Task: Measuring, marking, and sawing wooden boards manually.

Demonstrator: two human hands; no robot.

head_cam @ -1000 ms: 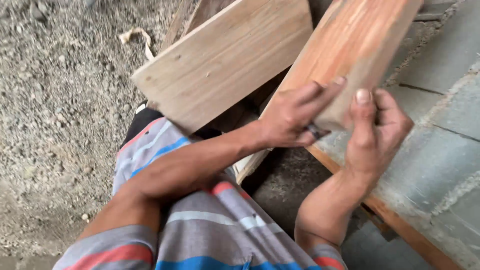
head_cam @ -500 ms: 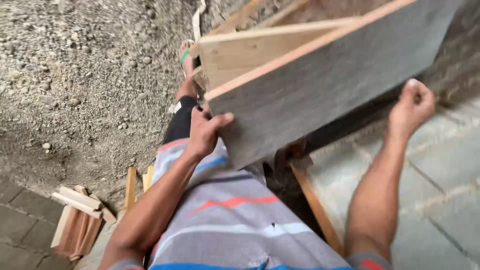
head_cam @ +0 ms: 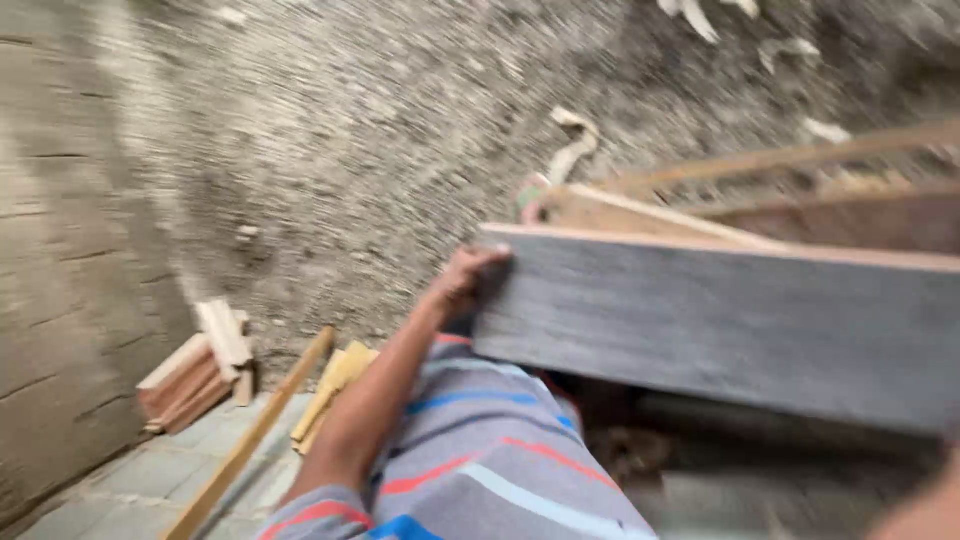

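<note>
Far to the left of the left hand (head_cam: 468,275), a small stack of short wood blocks (head_cam: 195,365) lay on the paved floor (head_cam: 130,475). A long thin stick (head_cam: 255,435) and some yellow wood pieces (head_cam: 335,385) lay nearer, just left of that arm. The left hand gripped the left end of a big grey board (head_cam: 720,325), fingers curled over its top corner. The board stood on its long edge across the person's striped lap (head_cam: 480,450), likely so it would not tip. More planks (head_cam: 700,210) leaned behind it. The gravel ground (head_cam: 380,130) above the hand looked open. The right hand was out of view at the right edge, so its grip could not be told.
</note>
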